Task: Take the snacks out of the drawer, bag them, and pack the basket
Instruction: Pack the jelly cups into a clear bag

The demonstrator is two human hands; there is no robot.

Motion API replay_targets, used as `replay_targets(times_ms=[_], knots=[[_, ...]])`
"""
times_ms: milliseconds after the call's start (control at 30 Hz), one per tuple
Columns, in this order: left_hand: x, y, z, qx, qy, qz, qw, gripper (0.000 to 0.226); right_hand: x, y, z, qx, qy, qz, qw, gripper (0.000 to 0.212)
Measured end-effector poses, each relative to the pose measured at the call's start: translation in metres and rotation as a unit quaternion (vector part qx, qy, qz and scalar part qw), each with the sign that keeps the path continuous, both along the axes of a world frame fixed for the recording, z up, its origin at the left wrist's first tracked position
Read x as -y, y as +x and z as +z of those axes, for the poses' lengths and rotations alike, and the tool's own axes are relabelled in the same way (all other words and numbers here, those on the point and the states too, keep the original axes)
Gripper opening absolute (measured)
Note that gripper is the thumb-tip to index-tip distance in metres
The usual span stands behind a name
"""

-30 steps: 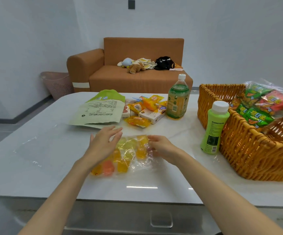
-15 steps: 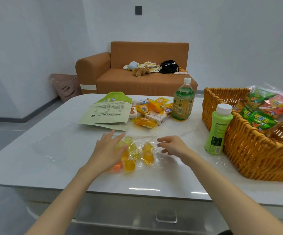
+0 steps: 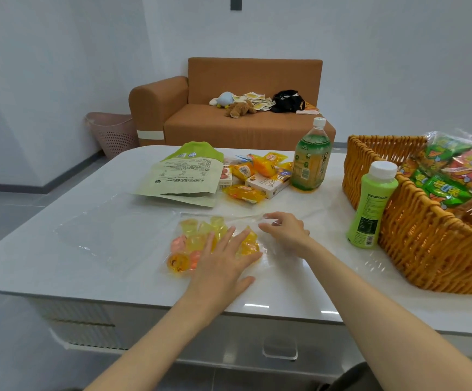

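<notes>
The left hand (image 3: 223, 258) lies flat with straight, spread fingers, pressing down on the clear bag (image 3: 237, 221) of jelly cups (image 3: 193, 244). The right hand (image 3: 285, 230) has its fingers curled at the bag's upper right edge; whether they pinch the film or only touch it I cannot tell.

Half a second ago the left hand covered the bag's left part. Now it sits over the lower right part, so the yellow and orange cups show to its left. The right hand, which then hung beside the bag, is now up at its top edge.

The bag lies flat near the front edge of the white table (image 3: 59, 263), directly under the left palm. A second, empty clear bag (image 3: 110, 235) lies just to its left. Behind them are a green paper pouch (image 3: 184, 176), a pile of loose snacks (image 3: 257, 176) and a green tea bottle (image 3: 311, 162). To the right stands a light green bottle (image 3: 370, 210), touching the wicker basket (image 3: 432, 249), which holds a filled snack bag (image 3: 455, 170). A drawer handle (image 3: 280, 349) shows below the tabletop.

Across the room is an orange sofa (image 3: 246, 131) carrying plush toys (image 3: 237, 108) and a black bag (image 3: 288, 101), with a pink hamper (image 3: 113, 134) beside it against the white wall.
</notes>
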State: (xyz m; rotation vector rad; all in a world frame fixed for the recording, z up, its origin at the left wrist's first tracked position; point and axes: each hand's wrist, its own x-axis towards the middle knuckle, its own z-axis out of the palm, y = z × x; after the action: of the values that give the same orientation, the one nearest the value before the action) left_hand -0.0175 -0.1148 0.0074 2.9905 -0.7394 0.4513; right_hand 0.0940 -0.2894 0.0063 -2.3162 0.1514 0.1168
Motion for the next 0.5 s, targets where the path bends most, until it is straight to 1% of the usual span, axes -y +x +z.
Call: replay_targets(times_ms=[33, 100, 200, 233, 300, 333, 367, 400, 433, 467, 500], knots=[[0.000, 0.002, -0.003, 0.018, -0.002, -0.003, 1.000, 0.044, -0.001, 0.000, -0.001, 0.012, -0.019, -0.004, 1.000, 0.034], [-0.001, 0.008, -0.008, 0.056, -0.016, -0.006, 0.998, 0.040, -0.001, 0.001, -0.001, 0.035, -0.008, -0.003, 0.999, 0.026], [0.005, 0.007, -0.009, 0.084, -0.043, 0.000, 0.996, 0.031, -0.001, -0.001, 0.014, 0.042, 0.084, 0.032, 0.995, 0.022], [0.006, 0.005, -0.009, 0.089, -0.060, 0.000, 0.994, 0.026, 0.000, -0.004, 0.024, 0.043, 0.109, 0.036, 0.992, 0.020], [0.007, 0.003, -0.009, 0.106, -0.099, -0.004, 0.989, 0.010, 0.002, -0.011, 0.044, 0.042, 0.130, 0.034, 0.990, 0.016], [0.005, 0.002, -0.007, 0.109, -0.132, -0.003, 0.985, 0.012, 0.004, -0.015, 0.053, 0.037, 0.138, 0.028, 0.989, 0.014], [0.003, 0.001, -0.004, 0.105, -0.177, -0.003, 0.979, 0.021, 0.006, -0.020, 0.061, 0.031, 0.148, 0.019, 0.988, 0.012], [0.000, 0.000, 0.002, 0.102, -0.239, -0.005, 0.966, 0.025, 0.009, -0.026, 0.068, 0.027, 0.163, 0.005, 0.986, 0.011], [-0.005, -0.001, 0.010, 0.103, -0.305, -0.001, 0.947, 0.024, 0.012, -0.032, 0.076, 0.028, 0.184, -0.010, 0.983, 0.010], [-0.009, -0.003, 0.020, 0.096, -0.372, 0.007, 0.923, 0.018, 0.015, -0.038, 0.084, 0.034, 0.216, -0.026, 0.975, 0.009], [-0.016, -0.004, 0.030, 0.083, -0.432, 0.014, 0.898, 0.013, 0.017, -0.044, 0.092, 0.042, 0.262, -0.039, 0.963, 0.009]])
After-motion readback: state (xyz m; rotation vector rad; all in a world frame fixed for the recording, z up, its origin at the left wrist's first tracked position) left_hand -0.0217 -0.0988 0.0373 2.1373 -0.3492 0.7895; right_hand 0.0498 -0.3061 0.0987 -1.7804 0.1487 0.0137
